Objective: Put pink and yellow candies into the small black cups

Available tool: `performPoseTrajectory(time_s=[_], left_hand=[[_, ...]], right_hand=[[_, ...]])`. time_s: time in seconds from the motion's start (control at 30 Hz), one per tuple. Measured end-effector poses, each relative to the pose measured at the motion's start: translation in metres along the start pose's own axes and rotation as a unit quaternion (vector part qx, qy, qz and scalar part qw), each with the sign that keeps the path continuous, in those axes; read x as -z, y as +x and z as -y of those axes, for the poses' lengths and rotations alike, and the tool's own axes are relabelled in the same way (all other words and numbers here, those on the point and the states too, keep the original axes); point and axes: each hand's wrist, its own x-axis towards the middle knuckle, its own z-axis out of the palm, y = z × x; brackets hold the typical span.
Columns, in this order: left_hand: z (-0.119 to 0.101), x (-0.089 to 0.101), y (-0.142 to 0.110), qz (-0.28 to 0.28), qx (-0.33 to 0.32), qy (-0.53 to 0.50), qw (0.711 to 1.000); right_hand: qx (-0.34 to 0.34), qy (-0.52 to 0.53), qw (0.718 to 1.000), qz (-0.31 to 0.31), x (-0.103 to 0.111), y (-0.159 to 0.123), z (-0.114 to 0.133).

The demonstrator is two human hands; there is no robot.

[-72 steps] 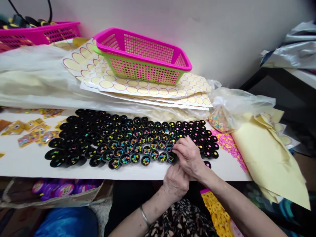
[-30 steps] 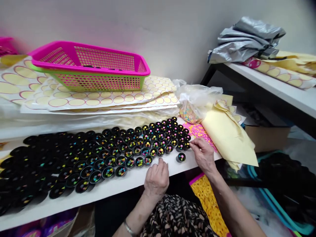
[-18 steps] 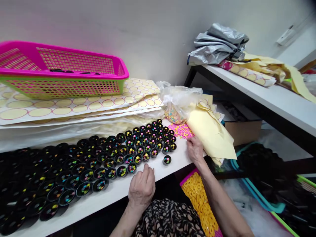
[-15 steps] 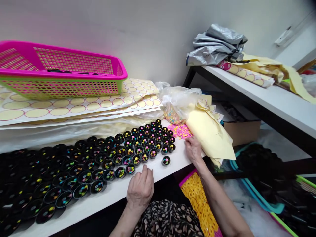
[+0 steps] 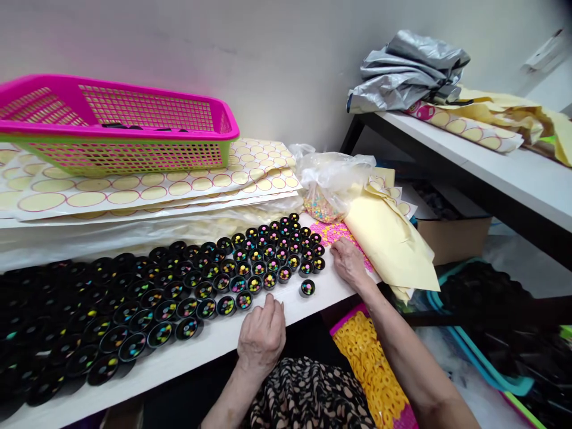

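Both hands, together over the cups in the earliest frame, are now well apart, and since the last frame the right one has shifted slightly toward the cups, baring more of the pile beyond it. From the head view, the right hand [image 5: 350,262] rests at the near edge of the pile [image 5: 328,232], its fingers bent down toward the pink and yellow pieces; whether the tips of this grip meet on one is hidden. The left hand [image 5: 263,335] is loosely curled near the front edge of the desk [image 5: 218,338], just below the cups [image 5: 195,279]; its thumb and fingers lie close together, but whether they pinch anything does not show. One lone cup [image 5: 308,288] stands upright between the hands, apart from the packed rows and holding coloured pieces. Behind the pile lies a clear bag [image 5: 328,179], with yellow paper [image 5: 393,244] beside it on the right. The step in hand seems to be picking pieces from the pile. The next move probably calls for a fine pinch on loose pieces, then a careful lift that neither scatters the pile nor knocks the nearest cups.
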Motion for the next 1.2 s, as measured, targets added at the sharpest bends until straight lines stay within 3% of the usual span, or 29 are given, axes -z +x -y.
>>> performPoseTrajectory(time_s=[0.17,0.3,0.43,0.73,0.93,1.03,1.13,1.2], left_hand=[[0.000,0.000,-0.001,0.005,0.001,0.001,1.000],[0.000,0.001,0.000,0.007,0.004,0.004,1.000],[-0.001,0.002,0.001,0.011,0.004,0.005,1.000],[-0.001,0.001,-0.002,0.016,0.015,-0.006,1.000],[-0.004,0.003,-0.006,0.037,0.027,-0.014,0.999],[-0.005,0.002,-0.010,0.050,0.037,-0.015,0.998],[-0.005,0.002,-0.012,0.055,0.035,-0.014,0.998],[-0.004,0.003,-0.011,0.054,0.034,-0.016,0.998]], right_hand=[[-0.026,0.048,0.992,0.113,0.012,0.001,0.003],[-0.067,0.072,0.986,0.131,0.011,0.005,-0.001],[-0.094,0.090,0.985,0.110,0.004,0.006,-0.007],[-0.068,0.088,0.991,0.074,0.009,-0.006,-0.002],[-0.021,-0.048,0.998,0.021,-0.001,-0.022,0.006],[-0.023,-0.050,0.998,-0.004,-0.005,-0.024,0.004],[-0.003,0.017,0.997,-0.073,0.003,-0.024,0.019],[0.050,0.086,0.988,-0.114,0.011,-0.025,0.047]])
